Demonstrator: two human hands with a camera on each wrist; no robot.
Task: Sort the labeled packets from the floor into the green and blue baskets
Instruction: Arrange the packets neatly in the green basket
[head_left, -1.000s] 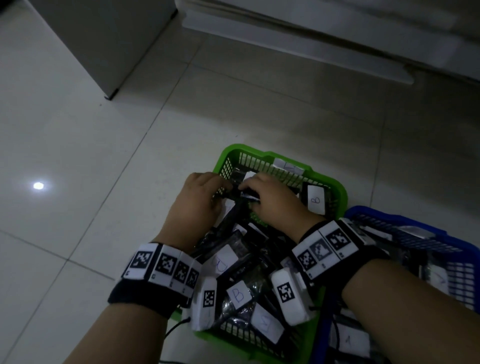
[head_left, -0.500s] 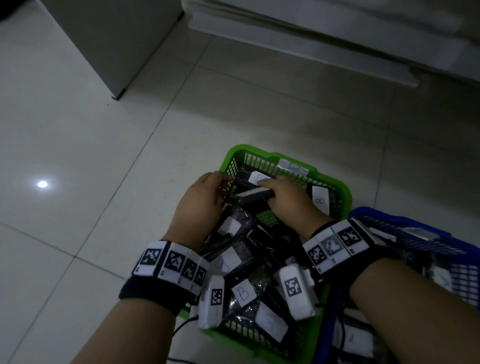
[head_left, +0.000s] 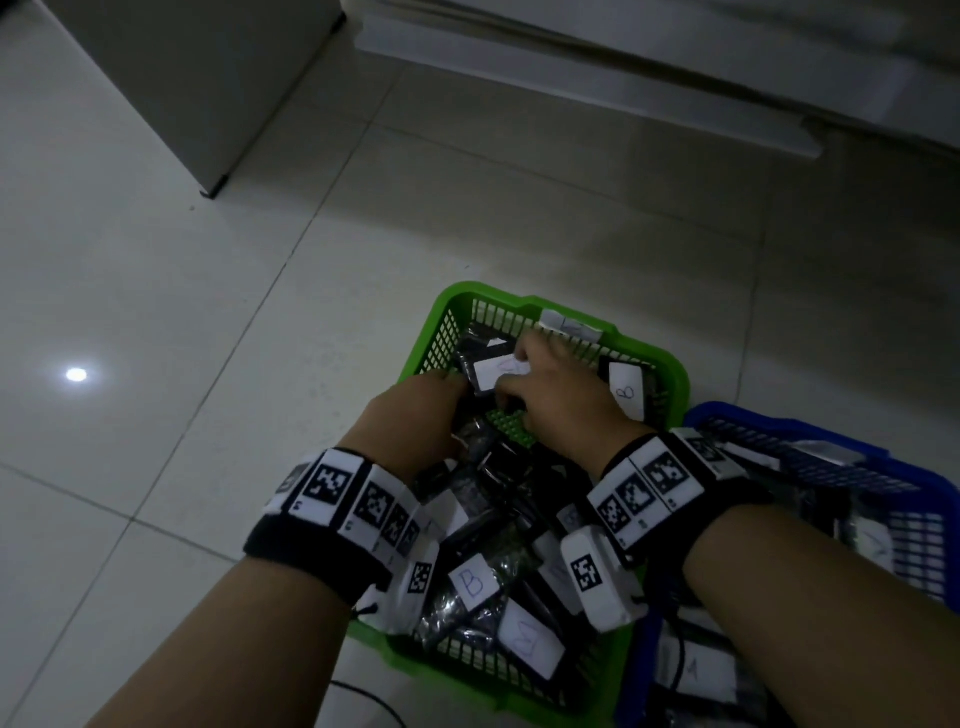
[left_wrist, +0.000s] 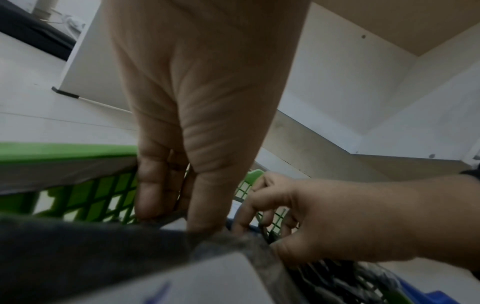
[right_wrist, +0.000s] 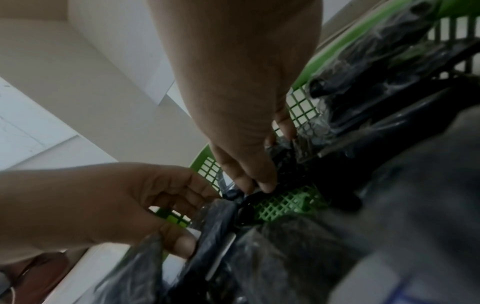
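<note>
The green basket (head_left: 457, 293) holds several dark plastic packets with white labels, some marked B (head_left: 474, 581). Both hands reach into its far end. My left hand (head_left: 452, 387) and right hand (head_left: 519, 364) pinch one dark packet (head_left: 498, 371) between them, its white label facing up. In the left wrist view my left hand (left_wrist: 179, 211) nips the packet's edge (left_wrist: 103, 246) beside the green basket wall (left_wrist: 64, 150). In the right wrist view my right hand (right_wrist: 257, 185) nips dark plastic over the basket's mesh floor (right_wrist: 285, 203). The blue basket (head_left: 779, 431) with more packets stands to the right.
A grey cabinet (head_left: 182, 78) stands at the far left and a pale ledge (head_left: 623, 93) runs along the back. Tiled floor with a light spot (head_left: 76, 374) spreads to the left. A thin cable (head_left: 363, 696) lies by the green basket's near corner.
Both hands have carried the packet from the basket's middle toward its far end. The packet has turned so its white label faces up.
</note>
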